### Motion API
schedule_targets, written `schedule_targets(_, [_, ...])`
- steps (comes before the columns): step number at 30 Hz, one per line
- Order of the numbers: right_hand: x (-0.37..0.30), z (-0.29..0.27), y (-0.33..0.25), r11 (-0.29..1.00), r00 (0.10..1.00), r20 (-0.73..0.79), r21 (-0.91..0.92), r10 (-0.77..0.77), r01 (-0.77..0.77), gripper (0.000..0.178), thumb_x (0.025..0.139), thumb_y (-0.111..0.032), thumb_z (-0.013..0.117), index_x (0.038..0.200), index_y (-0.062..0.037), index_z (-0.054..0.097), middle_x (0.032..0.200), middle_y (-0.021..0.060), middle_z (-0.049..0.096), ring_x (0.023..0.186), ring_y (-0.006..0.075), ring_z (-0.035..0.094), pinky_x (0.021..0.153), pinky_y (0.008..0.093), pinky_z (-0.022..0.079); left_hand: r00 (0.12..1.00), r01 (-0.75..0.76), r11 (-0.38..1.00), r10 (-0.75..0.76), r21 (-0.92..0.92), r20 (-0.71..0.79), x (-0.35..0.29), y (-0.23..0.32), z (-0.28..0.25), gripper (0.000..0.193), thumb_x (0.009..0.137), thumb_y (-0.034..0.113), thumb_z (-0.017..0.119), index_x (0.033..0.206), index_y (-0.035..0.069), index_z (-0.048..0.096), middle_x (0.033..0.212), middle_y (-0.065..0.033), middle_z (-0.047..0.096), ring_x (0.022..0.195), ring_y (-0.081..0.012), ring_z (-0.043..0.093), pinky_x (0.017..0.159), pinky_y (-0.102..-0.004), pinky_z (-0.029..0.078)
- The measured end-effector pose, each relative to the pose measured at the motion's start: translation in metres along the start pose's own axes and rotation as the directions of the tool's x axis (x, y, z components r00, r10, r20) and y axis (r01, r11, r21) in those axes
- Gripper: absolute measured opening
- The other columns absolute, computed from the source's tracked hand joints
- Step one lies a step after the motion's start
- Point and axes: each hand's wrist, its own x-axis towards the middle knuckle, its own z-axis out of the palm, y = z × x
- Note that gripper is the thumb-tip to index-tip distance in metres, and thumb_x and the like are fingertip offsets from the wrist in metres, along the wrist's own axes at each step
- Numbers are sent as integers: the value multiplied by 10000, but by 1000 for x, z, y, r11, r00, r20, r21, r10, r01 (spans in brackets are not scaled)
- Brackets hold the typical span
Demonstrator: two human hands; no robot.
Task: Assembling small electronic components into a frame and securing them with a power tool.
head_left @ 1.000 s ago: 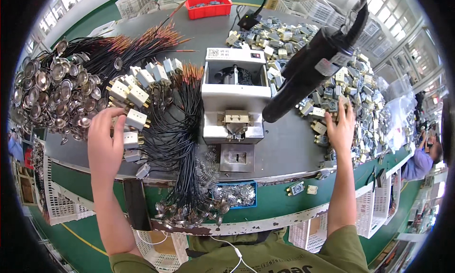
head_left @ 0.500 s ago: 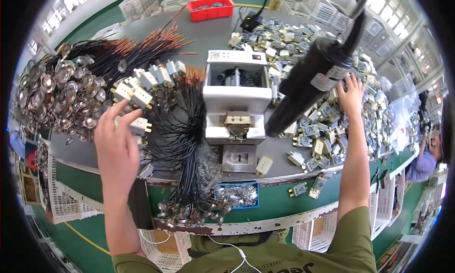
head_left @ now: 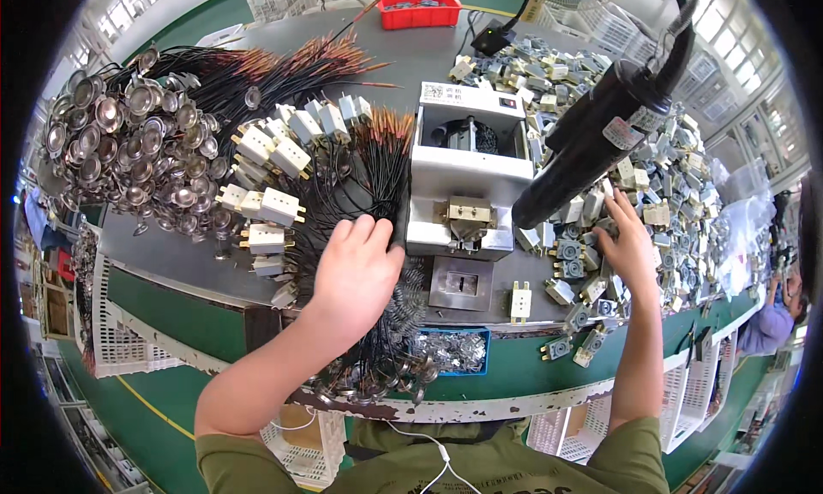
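My left hand [head_left: 358, 267] is over a bundle of black wires [head_left: 343, 185] with coppery ends, left of a small white bench machine [head_left: 467, 173]. Its fingers curl down and their tips are hidden; what they hold, if anything, does not show. My right hand [head_left: 628, 245] reaches into a large pile of grey and cream connector blocks [head_left: 677, 181], thumb and fingers apart, with no block plainly gripped. One pale block with brass prongs [head_left: 469, 209] is seated at the machine's front. Below it lies a square metal plate with a slot [head_left: 462, 283], with a loose cream block [head_left: 520, 301] to its right.
Metal discs on black leads [head_left: 129, 143] are heaped at left, beside standing connector blocks [head_left: 279, 205]. A black cylinder [head_left: 583, 143] hangs on cables right of the machine. A blue tray of small metal parts [head_left: 486, 348] sits at the front edge. A red bin [head_left: 418, 18] stands behind.
My left hand has moved right, from the connector blocks to the wire bundle, and its fingers have curled. My right hand has drawn nearer within the pile. The view has shifted a little.
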Motion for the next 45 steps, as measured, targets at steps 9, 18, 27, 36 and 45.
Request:
schedule_targets(9, [-31,5,5,999,987,-160,31,-25,30,401,764,7,745,1156,-49,684,1400,111,594,1348,318,509,1094,399,433,980,16,973,-61,232,188,10,16,18,119,776,163,639,764,89,731,932,-63,589,974,-224,534,849,-348,406])
schedule_targets(18, [-64,-13,-56,173,969,126,971,212,-164,583,933,-108,707,1433,-49,414,1005,148,693,805,198,708,751,321,588,997,38,951,-59,-308,-58,-2,0,-12,76,860,83,676,900,50,621,991,-97,603,924,-278,615,830,-399,468])
schedule_targets(27, [-67,-40,-124,-60,988,141,988,-64,-145,424,873,31,725,1222,-45,498,1096,158,677,997,264,715,859,376,613,982,165,721,-186,-673,42,-8,-10,-40,136,922,44,658,1054,8,661,979,-106,614,807,-236,622,706,-327,500])
schedule_targets(36, [-55,20,-165,795,923,18,515,-384,321,403,776,-145,821,1140,-55,675,1049,107,644,1017,314,624,870,390,515,965,175,655,-263,-735,-5,-16,-22,-46,139,942,49,647,1074,17,676,1017,-88,632,897,-199,626,728,-290,506])
schedule_targets(45, [-55,44,-167,826,887,-161,324,-433,462,334,781,-114,800,1102,-89,712,1134,68,722,1042,279,650,903,398,509,958,189,620,-286,-762,5,-19,-22,-41,136,937,99,659,1053,30,669,966,-117,680,858,-291,675,761,-364,530])
